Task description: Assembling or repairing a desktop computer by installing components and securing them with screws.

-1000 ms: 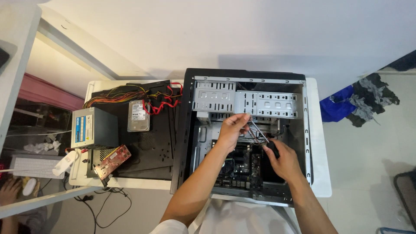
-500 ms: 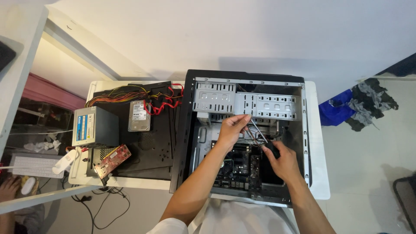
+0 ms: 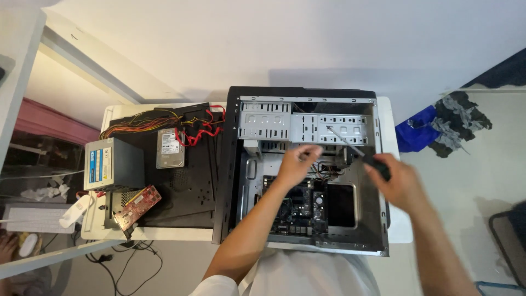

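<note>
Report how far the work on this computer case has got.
Done: side panel off, power supply, hard drive and red card lie outside the case. In hand: right hand holds a screwdriver at the drive bays; left hand is inside. Left: motherboard still mounted.

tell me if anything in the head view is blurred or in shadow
Head view: the right hand and its screwdriver are slightly motion-blurred; the left hand is fairly sharp; the open computer case casts a soft shadow on the white wall; straight edges bow from wide-angle distortion.

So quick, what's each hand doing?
Left hand: closed, over the case; holding what, cannot tell.
Right hand: closed on a screwdriver.
</note>
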